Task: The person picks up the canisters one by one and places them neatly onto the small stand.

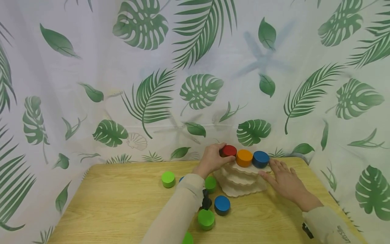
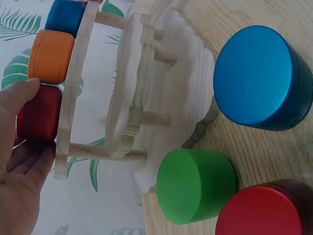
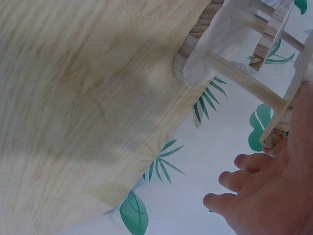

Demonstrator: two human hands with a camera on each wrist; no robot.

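Pale sleeve (image 1: 175, 210) on my left arm lies nearest the head camera, slanting up from six o'clock of the view to the three-tiered wooden stand (image 1: 243, 179) on the tabletop (image 1: 122, 203). Taking that stand as the middle of a dial, my left grip (image 1: 211, 158) is at ten o'clock, thumb and fingers closed round the sides of a red tin (image 1: 229, 151), which sits on the top tier (image 2: 71, 105) at eleven. Just beside it stands an orange tin (image 1: 244, 158) at twelve, then a blue tin (image 1: 261, 159) between one and two. I cannot tell for certain whether red and orange touch, with my thumb tip lying at the join. My right grip (image 1: 285, 184) is at three, its fingers extended and loose with no tin in them, up against that end of the top tier, apparently to steady it. I judge the step in hand to be seating the red tin as the left end of this row. Next, the move calls for a clean release: thumb and fingers parted evenly and drawn off towards ten, without dragging the tin or nudging its neighbour. Within easy reach, I judge, are a green tin (image 1: 210, 184) near nine and a second blue tin (image 1: 222, 205) at seven.
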